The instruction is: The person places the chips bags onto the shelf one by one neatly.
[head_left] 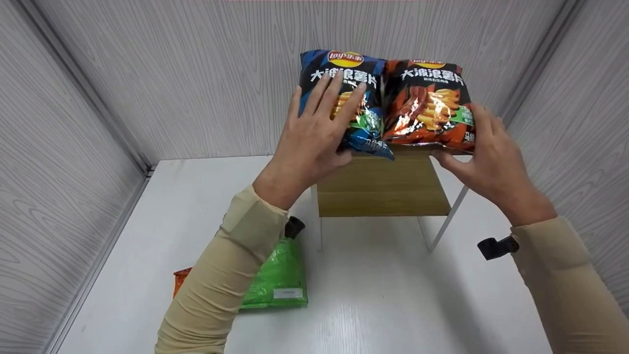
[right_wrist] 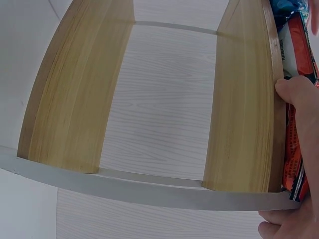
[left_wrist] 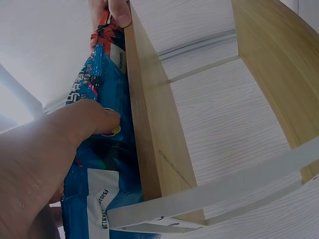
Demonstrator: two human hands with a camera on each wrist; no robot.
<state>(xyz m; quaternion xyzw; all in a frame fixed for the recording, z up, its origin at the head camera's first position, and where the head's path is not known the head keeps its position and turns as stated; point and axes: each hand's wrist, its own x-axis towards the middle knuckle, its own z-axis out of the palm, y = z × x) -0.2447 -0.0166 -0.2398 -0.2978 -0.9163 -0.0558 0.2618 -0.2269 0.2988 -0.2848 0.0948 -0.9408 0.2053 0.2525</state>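
Two Lay's potato chip bags sit side by side on top of a small wooden shelf rack [head_left: 383, 194]. My left hand [head_left: 314, 135] rests with spread, straight fingers on the front of the blue bag [head_left: 372, 110]; its thumb [left_wrist: 99, 118] touches the lower part of that bag in the left wrist view. With my right hand [head_left: 499, 160] I grip the right side of the red bag [head_left: 427, 105]. In the right wrist view, the right thumb [right_wrist: 294, 89] lies against the front edge of the top board [right_wrist: 244, 109]. The bags' backs are hidden.
On the white surface [head_left: 354, 314], a green bag [head_left: 282, 275] lies left of the rack, partly behind my left sleeve. An orange packet [head_left: 180, 279] shows beside it. The rack has pale metal legs [head_left: 449, 219]. Grey wood-patterned panels [head_left: 196, 88] enclose the space.
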